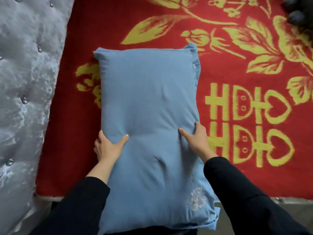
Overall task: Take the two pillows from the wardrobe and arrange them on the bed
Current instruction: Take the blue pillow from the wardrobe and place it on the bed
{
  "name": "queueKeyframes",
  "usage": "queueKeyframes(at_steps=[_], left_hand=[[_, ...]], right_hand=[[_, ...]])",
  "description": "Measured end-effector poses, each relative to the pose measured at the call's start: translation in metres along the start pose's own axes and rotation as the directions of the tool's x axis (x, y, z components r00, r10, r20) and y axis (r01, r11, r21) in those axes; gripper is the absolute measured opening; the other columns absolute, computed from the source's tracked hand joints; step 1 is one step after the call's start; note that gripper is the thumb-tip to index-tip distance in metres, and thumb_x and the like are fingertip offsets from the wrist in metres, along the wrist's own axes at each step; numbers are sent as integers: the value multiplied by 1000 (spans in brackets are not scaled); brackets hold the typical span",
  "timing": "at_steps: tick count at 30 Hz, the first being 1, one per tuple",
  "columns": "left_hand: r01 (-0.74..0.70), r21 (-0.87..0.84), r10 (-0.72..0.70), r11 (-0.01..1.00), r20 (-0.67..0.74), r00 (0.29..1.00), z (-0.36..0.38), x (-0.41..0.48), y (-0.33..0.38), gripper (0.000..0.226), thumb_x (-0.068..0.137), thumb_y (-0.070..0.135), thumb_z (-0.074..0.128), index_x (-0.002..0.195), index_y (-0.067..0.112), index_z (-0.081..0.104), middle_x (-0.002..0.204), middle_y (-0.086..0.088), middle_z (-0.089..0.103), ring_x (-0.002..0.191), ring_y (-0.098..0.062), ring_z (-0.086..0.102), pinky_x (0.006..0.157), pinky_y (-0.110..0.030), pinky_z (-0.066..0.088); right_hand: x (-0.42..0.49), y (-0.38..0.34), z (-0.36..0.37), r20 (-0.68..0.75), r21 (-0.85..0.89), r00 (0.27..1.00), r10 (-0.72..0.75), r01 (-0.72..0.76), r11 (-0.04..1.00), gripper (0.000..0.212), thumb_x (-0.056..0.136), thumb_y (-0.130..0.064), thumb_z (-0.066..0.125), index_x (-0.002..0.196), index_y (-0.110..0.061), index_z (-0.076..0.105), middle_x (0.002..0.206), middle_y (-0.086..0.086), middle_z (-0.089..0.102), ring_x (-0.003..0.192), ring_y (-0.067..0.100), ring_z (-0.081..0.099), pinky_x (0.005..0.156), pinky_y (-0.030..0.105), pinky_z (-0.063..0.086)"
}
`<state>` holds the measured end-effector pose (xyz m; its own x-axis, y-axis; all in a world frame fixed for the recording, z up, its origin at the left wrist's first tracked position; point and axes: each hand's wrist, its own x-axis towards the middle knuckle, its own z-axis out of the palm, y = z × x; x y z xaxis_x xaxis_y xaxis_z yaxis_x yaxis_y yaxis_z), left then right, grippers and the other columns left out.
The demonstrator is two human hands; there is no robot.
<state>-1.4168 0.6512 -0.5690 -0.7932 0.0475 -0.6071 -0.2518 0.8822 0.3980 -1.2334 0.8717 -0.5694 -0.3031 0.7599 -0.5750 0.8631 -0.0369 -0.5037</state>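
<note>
A light blue pillow [149, 106] with a small white embroidered patch near its lower right corner is held lengthwise over the bed. My left hand [108, 146] grips its left side, thumb pressed into the top. Gripping the right side is my right hand [194, 139], its thumb also on top. Beneath the pillow lies the red bed cover with yellow flowers and characters [245, 116]. A second blue edge shows under the pillow's right side; I cannot tell whether it is another pillow.
A pale grey tufted headboard [23, 90] with shiny buttons runs down the left. The bed's near edge [288, 199] crosses the lower right, with dark floor below. A dark furry object [299, 12] sits in the top right corner.
</note>
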Motion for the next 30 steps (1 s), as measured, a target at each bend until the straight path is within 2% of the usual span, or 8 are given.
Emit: queueKeyframes(at_steps=[4, 10, 15, 17, 23, 25, 28, 30], left_hand=[[148, -100, -142, 984, 70, 987, 6, -1, -14, 112, 60, 59, 74, 144, 15, 14, 146, -22, 33, 134, -40, 31, 112, -49, 28], [239, -210, -228, 948, 75, 971, 4, -1, -4, 111, 52, 57, 80, 137, 9, 29, 144, -13, 33, 133, -34, 31, 112, -48, 30], [176, -209, -179, 962, 4, 984, -11, -14, 26, 96, 52, 50, 81, 125, 9, 35, 135, -13, 38, 126, -35, 34, 103, -47, 32], [142, -201, -149, 969, -19, 989, -22, -13, 41, 94, 52, 46, 80, 127, 10, 34, 134, -12, 39, 125, -36, 34, 102, -50, 33], [10, -220, -28, 975, -77, 997, -72, 18, 101, 100, 41, 45, 66, 130, 14, 33, 132, -10, 41, 120, -36, 38, 98, -49, 37], [-35, -228, 18, 973, -74, 997, -91, 40, 123, 98, 40, 43, 64, 129, 13, 34, 132, -11, 41, 120, -36, 37, 98, -47, 36], [-110, -194, 101, 975, -59, 993, -117, 82, 160, 106, 38, 41, 64, 135, 11, 31, 138, -14, 37, 126, -36, 35, 106, -46, 34], [-182, -197, 170, 963, -75, 983, -132, 112, 186, 108, 37, 41, 66, 135, 14, 31, 137, -15, 39, 125, -36, 37, 106, -48, 35]], right_hand=[[-3, 24, -8, 149, 277, 974, 172, -208, 938, 99, 58, -54, 82, 137, -13, 38, 138, 5, 51, 124, 23, 51, 107, 43, 40], [-3, 15, -8, 216, 507, 968, 126, -222, 833, 43, 62, -21, 86, 101, -14, 70, 96, 2, 76, 85, 14, 73, 71, 26, 57], [-9, -11, -17, 238, 538, 967, 95, -212, 816, 64, 56, -4, 83, 114, -16, 58, 102, 5, 73, 90, 23, 71, 77, 37, 57], [-12, -27, -22, 191, 565, 975, 110, -201, 800, 68, 53, 3, 80, 113, -16, 53, 102, 5, 70, 88, 21, 69, 70, 34, 56], [8, -107, -41, 95, 649, 995, 42, -94, 755, 55, 54, 6, 76, 97, -20, 54, 97, 4, 69, 78, 16, 68, 47, 22, 53], [27, -138, -45, 89, 647, 996, 4, -61, 760, 54, 51, 5, 74, 95, -18, 54, 102, 10, 67, 80, 21, 68, 52, 29, 57], [62, -188, -46, 83, 583, 995, -58, -1, 813, 54, 44, -3, 68, 93, -20, 55, 115, 17, 58, 96, 35, 62, 73, 49, 59], [87, -222, -45, 56, 569, 993, -109, 58, 820, 56, 39, -7, 65, 91, -24, 55, 115, 16, 57, 98, 35, 60, 75, 52, 58]])
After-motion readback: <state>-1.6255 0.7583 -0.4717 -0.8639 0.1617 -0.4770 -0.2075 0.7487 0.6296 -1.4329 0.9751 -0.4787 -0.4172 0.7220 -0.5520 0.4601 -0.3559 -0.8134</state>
